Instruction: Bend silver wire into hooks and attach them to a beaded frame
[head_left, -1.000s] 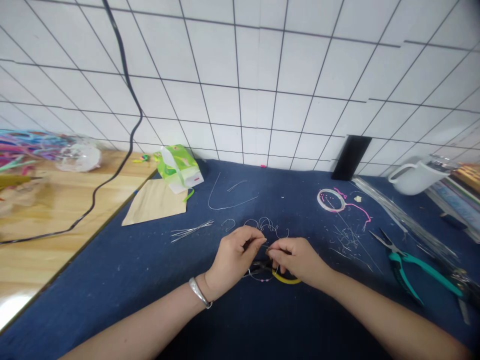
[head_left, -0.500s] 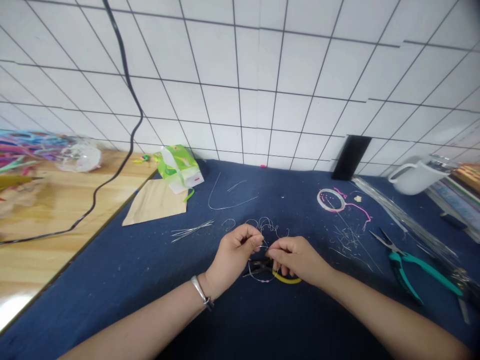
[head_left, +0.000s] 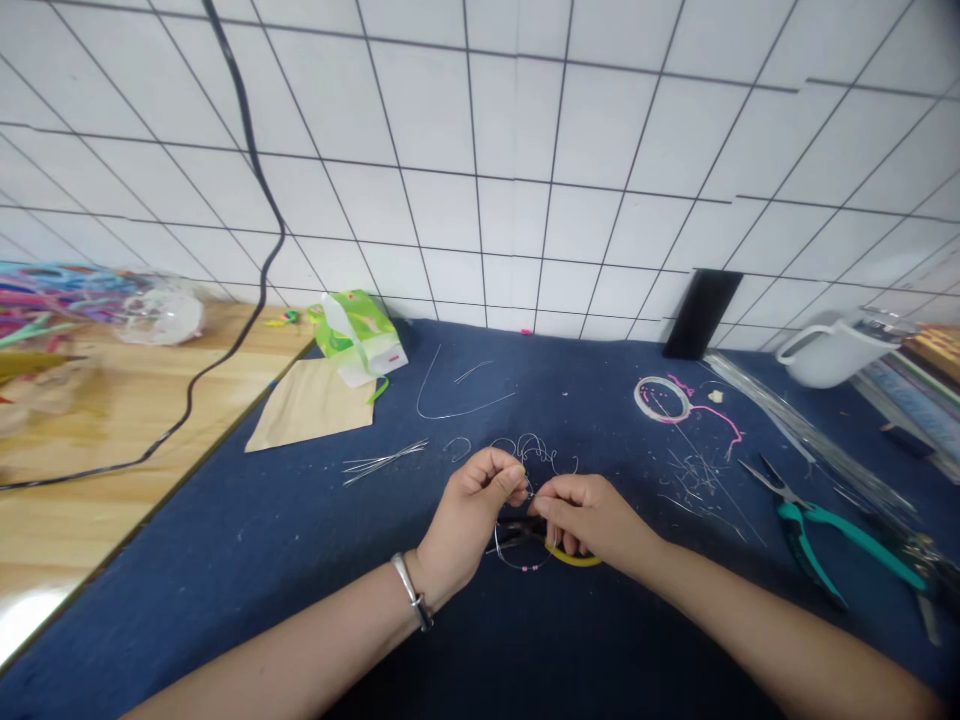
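A thin wire loop (head_left: pixel 512 566) with small pink beads at its bottom hangs between my two hands. My left hand (head_left: pixel 480 505) pinches the loop's wire between thumb and forefinger. Close on its right, my right hand (head_left: pixel 589 515) is closed in a pinch on the other side of the wire. The fingertips are almost touching, and the wire ends between them are too fine to make out. Pliers with a yellow handle (head_left: pixel 576 557) lie under the loop, partly hidden by my right hand.
Curled wires (head_left: pixel 534 447) lie just beyond my hands. Straight wires (head_left: pixel 384 459) are at the left, near a brown paper piece (head_left: pixel 311 405). At the right are teal pliers (head_left: pixel 855 540), wire scraps (head_left: pixel 697 485), a white ring (head_left: pixel 662 400) and a white mug (head_left: pixel 832 352).
My left wrist has turned slightly and its bracelet has shifted. The beaded loop hangs a little lower and tilts differently. Both hands keep their pinches.
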